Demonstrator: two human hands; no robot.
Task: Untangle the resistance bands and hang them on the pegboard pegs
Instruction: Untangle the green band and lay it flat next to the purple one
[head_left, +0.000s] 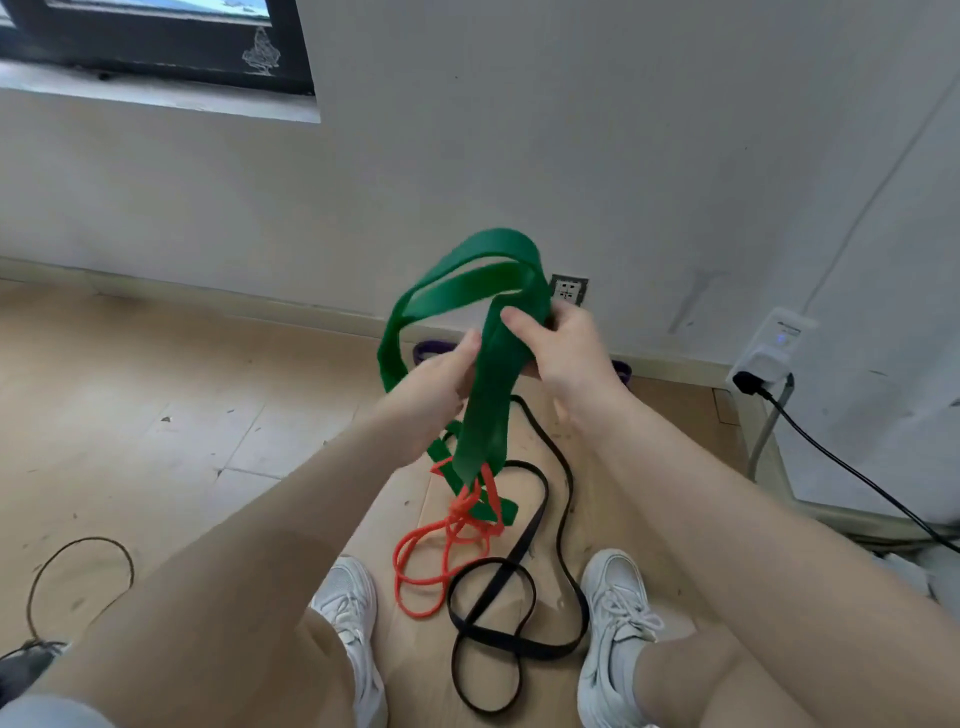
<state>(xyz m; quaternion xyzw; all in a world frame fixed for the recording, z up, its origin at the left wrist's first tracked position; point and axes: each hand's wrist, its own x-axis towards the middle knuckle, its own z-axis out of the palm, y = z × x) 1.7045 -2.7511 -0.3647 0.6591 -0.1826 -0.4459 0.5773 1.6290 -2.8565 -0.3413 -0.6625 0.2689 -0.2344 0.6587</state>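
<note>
A wide green resistance band (485, 395) is lifted in front of me, looping up above both hands. My left hand (434, 382) grips it from the left and my right hand (561, 348) pinches it from the right, thumb on top. Its lower end hangs into a knot with a thin orange band (441, 551) on the floor. A black band (519, 597) lies in loops between my shoes. A purple band (431, 349) lies by the baseboard, mostly hidden behind my hands. No pegboard is in view.
I stand on a wooden floor facing a grey wall with a wall socket (569, 290). A plug adapter (769, 348) and black cable (852, 473) are at the right. A thin wire loop (83, 571) lies at the left. My white shoes (615, 618) flank the bands.
</note>
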